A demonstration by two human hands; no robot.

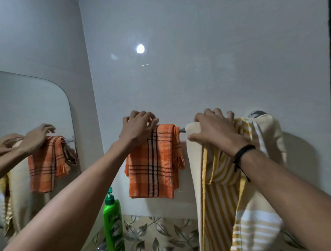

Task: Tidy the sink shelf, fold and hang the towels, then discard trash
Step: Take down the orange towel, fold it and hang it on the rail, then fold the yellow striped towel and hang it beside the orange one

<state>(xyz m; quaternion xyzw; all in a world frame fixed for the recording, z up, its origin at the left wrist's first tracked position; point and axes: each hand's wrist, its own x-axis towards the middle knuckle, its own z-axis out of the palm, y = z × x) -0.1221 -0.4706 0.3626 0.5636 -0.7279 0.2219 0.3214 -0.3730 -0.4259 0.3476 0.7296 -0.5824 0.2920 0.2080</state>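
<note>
- Orange plaid towel (153, 161) hangs folded over the rail (182, 130), left of centre. The left hand (139, 127) rests on its top fold, fingers loosely bent and gripping nothing.
- Just right of it, the right hand (213, 130) clamps the yellow striped towel (219, 199) over the rail, fingers curled behind and thumb in front.
- The rail runs left to right, and that towel is bunched towards the right bracket (257, 113).
- My call: smoothing it means sliding along the rail, and the right hand is nearer.

Dim, greyish light; a round glare spot on the glossy wall (196, 65); wide-angle bending at edges.
</note>
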